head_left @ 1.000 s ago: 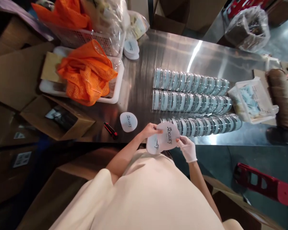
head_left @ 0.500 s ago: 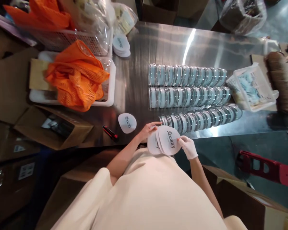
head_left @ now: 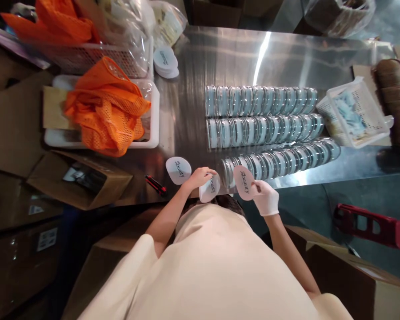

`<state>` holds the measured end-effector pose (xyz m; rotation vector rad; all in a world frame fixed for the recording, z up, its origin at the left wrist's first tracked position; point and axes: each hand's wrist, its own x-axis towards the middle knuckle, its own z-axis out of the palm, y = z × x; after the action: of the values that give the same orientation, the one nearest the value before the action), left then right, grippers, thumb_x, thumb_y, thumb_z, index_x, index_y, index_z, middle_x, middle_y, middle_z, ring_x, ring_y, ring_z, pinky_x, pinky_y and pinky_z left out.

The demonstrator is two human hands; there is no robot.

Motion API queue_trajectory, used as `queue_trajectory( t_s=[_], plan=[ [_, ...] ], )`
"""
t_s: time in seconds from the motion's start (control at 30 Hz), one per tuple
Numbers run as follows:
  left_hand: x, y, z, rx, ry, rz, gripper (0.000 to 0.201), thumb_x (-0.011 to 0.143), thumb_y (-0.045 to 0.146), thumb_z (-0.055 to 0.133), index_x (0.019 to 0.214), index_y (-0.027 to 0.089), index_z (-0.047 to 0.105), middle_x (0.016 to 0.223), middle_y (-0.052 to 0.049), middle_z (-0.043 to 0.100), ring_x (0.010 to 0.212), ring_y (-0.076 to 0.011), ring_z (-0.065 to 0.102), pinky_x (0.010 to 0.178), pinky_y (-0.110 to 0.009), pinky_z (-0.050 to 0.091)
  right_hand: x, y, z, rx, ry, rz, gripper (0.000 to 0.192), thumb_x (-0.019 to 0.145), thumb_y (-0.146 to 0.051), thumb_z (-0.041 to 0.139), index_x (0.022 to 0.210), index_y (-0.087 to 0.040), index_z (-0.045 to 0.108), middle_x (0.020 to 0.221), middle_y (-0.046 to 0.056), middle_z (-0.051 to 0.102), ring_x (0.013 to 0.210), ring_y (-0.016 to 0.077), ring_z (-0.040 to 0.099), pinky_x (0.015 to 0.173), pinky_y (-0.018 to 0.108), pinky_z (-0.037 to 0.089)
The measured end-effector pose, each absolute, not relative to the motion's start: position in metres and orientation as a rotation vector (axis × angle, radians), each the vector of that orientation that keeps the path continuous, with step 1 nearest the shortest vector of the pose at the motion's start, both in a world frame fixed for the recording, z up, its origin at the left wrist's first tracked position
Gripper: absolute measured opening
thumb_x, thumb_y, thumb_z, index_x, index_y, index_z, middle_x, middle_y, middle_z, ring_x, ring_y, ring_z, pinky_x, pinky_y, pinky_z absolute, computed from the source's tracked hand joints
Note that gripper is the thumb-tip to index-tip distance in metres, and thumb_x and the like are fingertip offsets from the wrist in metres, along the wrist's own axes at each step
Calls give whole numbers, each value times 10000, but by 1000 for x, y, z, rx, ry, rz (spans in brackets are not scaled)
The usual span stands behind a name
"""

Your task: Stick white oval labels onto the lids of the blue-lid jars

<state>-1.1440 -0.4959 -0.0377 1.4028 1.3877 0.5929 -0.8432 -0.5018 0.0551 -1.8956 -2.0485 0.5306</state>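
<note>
The bare left hand pinches one white printed card and the gloved right hand another card, both over the bench edge. They look light, thin and bendy, best held by the rim.

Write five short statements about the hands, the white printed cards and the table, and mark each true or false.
1. The right hand wears a white glove. True.
2. The left hand holds a red knife. False: it holds a white printed card; the red-handled tool lies untouched on the steel table.
3. The right hand holds a printed card. True.
4. Four rows of round tins lie on the table. False: there are three rows of tins.
5. A loose card lies left of the left hand. True.
</note>
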Motion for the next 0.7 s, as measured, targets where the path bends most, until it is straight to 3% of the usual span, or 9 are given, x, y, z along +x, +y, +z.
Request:
queue_trajectory(
  t_s=[0.1, 0.23, 0.37, 0.53, 0.63, 0.7],
  plan=[
    [-1119, -477, -38, 1642, 1531, 380, 336, 915, 387, 603, 1087, 171, 794, 1079, -100, 755, 1018, -244, 689, 965, -318, 506, -870, -486, 58, -1952, -2316, 447, 294, 936, -298, 483, 902, -188, 754, 908, 79, 753, 818, 181, 664, 707, 249, 433],
    [-1092, -464, -44, 1693, 1606, 213, 534, 818, 590, 731, 1121, 153, 781, 1108, -135, 744, 1015, -267, 695, 886, -295, 520, -900, -461, 40, -2087, -2511, 517, 300, 966, -284, 474, 897, -196, 752, 919, 94, 752, 797, 180, 667, 679, 258, 391],
    [-1095, -465, -57, 1762, 1514, 246, 532, 854, 595, 695, 1150, 160, 776, 1056, -127, 737, 967, -252, 695, 837, -283, 508, -916, -462, -8, -2072, -2460, 662, 296, 979, -253, 465, 945, -183, 750, 949, 113, 756, 822, 186, 678, 705, 249, 411],
    [-1109, -472, -71, 1781, 1402, 292, 402, 894, 492, 681, 1131, 185, 784, 1001, -84, 732, 909, -202, 685, 809, -246, 488, -921, -491, -58, -1907, -1939, 809, 345, 981, -296, 412, 1028, -180, 735, 980, 97, 751, 907, 191, 676, 782, 238, 470],
    [-1112, -474, -75, 1765, 1399, 307, 400, 906, 494, 661, 1117, 179, 789, 973, -82, 731, 887, -196, 679, 800, -243, 481, -918, -496, -65, -1922, -1585, 1214, 410, 971, -448, 394, 965, -185, 709, 756, 53, 688, 656, 169, 611, 591, 243, 448],
    [-1111, -473, -75, 1757, 1402, 316, 429, 916, 513, 642, 1142, 177, 782, 971, -84, 734, 884, -198, 678, 798, -245, 481, -912, -494, -63, -1866, -1363, 1603, 487, 964, -554, 362, 921, -183, 673, 600, 11, 583, 466, 129, 448, 456, 244, 348]
  ],
)
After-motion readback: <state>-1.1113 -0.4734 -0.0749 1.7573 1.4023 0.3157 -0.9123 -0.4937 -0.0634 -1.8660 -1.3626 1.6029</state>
